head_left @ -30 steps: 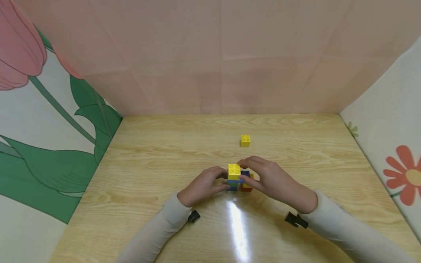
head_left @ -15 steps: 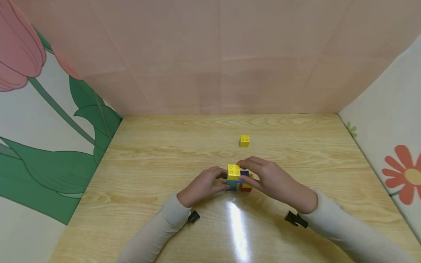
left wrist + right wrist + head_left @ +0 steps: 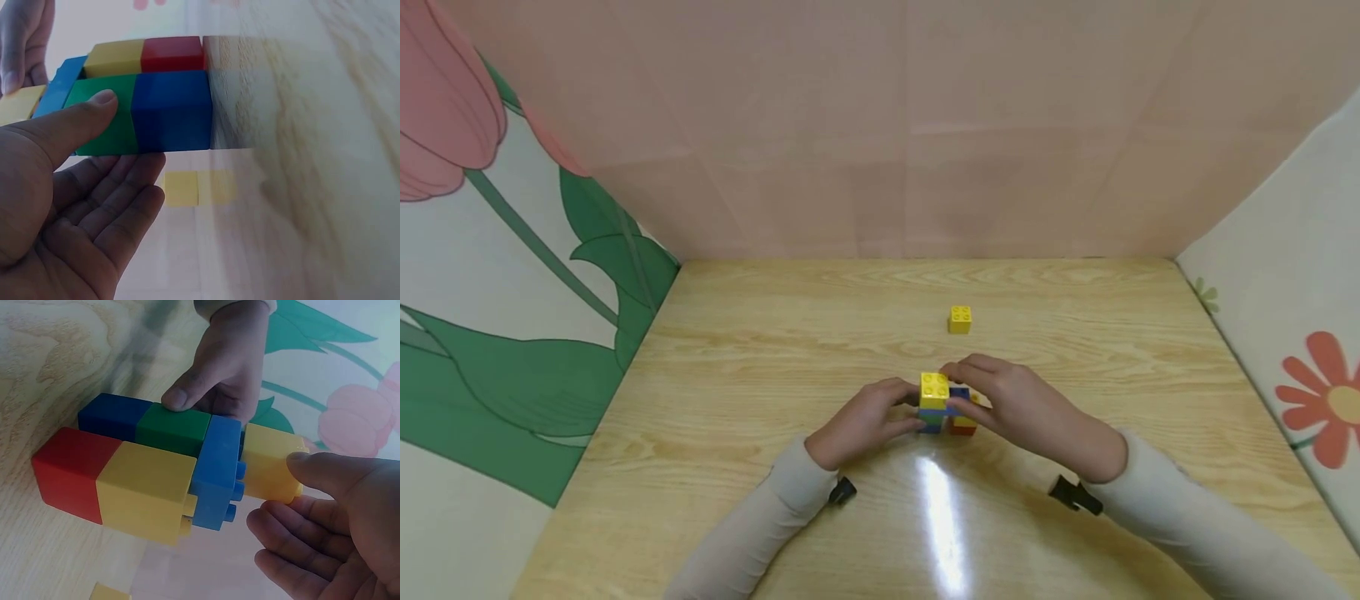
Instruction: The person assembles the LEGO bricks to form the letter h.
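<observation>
Two short columns of building bricks stand side by side on the table. One has a dark blue brick point(image 3: 172, 111) under a green brick point(image 3: 178, 430); the other, a red brick point(image 3: 74, 472) under a yellow brick point(image 3: 144, 490). A longer, lighter blue brick point(image 3: 215, 472) bridges their tops, some studs showing. My left hand point(image 3: 867, 422) grips the green brick, thumb on the near face and fingers behind. Between thumb and fingers, my right hand point(image 3: 1026, 414) pinches another yellow brick point(image 3: 934, 391), which sits at the left end of the bridging brick, over the green column.
A loose yellow brick point(image 3: 959, 320) lies farther back on the wooden table point(image 3: 790, 333). Behind the table rises a pink backdrop point(image 3: 902, 167). Flower-printed panels flank it at left and right. Black wrist cameras hang below both sleeves.
</observation>
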Demonstrator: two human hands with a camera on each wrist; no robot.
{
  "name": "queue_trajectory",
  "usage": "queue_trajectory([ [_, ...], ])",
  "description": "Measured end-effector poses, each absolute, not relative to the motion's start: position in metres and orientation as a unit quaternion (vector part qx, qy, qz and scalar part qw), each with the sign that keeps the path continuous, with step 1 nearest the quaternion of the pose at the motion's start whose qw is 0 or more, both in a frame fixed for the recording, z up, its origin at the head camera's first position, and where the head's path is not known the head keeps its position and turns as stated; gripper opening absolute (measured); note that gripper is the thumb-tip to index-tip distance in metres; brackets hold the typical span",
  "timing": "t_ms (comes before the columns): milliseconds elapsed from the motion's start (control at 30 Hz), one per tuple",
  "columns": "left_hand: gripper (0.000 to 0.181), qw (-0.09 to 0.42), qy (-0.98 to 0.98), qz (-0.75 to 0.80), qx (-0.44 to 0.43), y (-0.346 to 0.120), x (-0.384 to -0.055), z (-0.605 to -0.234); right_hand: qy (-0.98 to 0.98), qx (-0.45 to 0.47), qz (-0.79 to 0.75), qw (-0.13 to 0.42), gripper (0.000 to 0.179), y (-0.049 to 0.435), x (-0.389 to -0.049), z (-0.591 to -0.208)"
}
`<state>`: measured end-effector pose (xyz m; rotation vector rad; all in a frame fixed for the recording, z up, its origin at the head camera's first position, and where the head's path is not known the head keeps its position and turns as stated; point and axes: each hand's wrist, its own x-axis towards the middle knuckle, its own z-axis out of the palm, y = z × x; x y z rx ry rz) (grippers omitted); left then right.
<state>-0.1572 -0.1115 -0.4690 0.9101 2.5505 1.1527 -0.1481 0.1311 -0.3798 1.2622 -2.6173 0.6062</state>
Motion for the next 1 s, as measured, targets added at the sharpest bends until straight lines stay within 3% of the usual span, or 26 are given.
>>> queue_trajectory([
  [400,0.035,0.097,0.86,0.39,0.315,-0.111,-0.157,-0.47,-0.877,0.43,0.194,0.091,0.037,0.129,-0.148,-0.378],
  [667,0.035,0.089,0.857,0.397,0.318,-0.112,-0.156,-0.47,-0.883,0.402,0.235,0.055,0.039,0.129,-0.147,-0.384],
  [1000,0.035,0.092,0.857,0.399,0.314,-0.11,-0.156,-0.469,-0.88,0.403,0.24,0.074,0.041,0.132,-0.147,-0.389],
])
